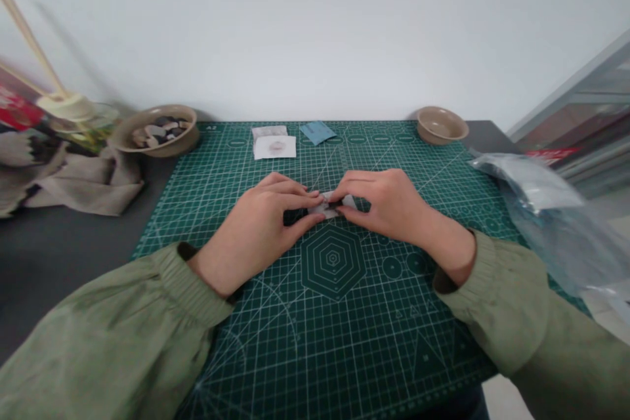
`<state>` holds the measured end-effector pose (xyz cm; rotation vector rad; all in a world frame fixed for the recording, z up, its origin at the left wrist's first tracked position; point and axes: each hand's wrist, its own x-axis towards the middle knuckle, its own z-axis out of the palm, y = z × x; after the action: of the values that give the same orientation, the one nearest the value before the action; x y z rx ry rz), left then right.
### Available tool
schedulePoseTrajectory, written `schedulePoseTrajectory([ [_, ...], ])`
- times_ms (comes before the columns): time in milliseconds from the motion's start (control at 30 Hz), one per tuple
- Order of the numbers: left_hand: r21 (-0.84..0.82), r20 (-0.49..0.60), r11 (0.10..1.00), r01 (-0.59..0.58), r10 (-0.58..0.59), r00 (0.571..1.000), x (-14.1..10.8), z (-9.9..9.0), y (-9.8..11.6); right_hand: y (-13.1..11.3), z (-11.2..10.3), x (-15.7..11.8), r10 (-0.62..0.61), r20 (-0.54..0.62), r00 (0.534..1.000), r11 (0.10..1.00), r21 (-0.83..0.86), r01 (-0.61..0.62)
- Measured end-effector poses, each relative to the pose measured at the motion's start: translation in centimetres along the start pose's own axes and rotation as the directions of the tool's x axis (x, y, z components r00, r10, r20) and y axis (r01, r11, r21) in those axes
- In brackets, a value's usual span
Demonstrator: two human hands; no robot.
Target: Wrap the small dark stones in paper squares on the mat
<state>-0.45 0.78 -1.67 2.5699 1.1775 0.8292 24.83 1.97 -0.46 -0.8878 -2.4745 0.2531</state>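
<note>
A small white piece, like folded paper or a packet [350, 201], lies over the green cutting mat [275, 354], partly covered by fingers. My left hand [263, 226] pinches its left end between thumb and fingertips. From the other side, my right hand [386, 200] has its thumb and fingers closed at the middle of the piece. A small dark patch shows between the right fingertips, too small and shaded to name. The two hands' fingertips almost meet.
Behind the hands lie white paper packets [274, 147] and a blue packet [317, 132]. A tan bowl of stones [160, 130] stands left, another tan bowl [441, 125] right. Clear plastic bags [556, 210] overlap the mat's right edge. Crumpled cloth [88, 180] and a reed diffuser [69, 108] sit far left.
</note>
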Motion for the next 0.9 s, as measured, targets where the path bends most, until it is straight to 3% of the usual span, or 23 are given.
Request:
schedulePoseTrajectory([
  [467,0.012,0.012,1.000,0.006,-0.006,1.000,0.10,-0.18,0.18,-0.53,-0.06,0.21,-0.008,0.021,1.000,0.993,-0.120,0.010],
  [900,-0.009,0.016,1.000,0.027,-0.027,1.000,0.10,-0.17,0.26,-0.29,-0.25,-0.14,-0.005,0.005,1.000,0.997,-0.077,0.006],
])
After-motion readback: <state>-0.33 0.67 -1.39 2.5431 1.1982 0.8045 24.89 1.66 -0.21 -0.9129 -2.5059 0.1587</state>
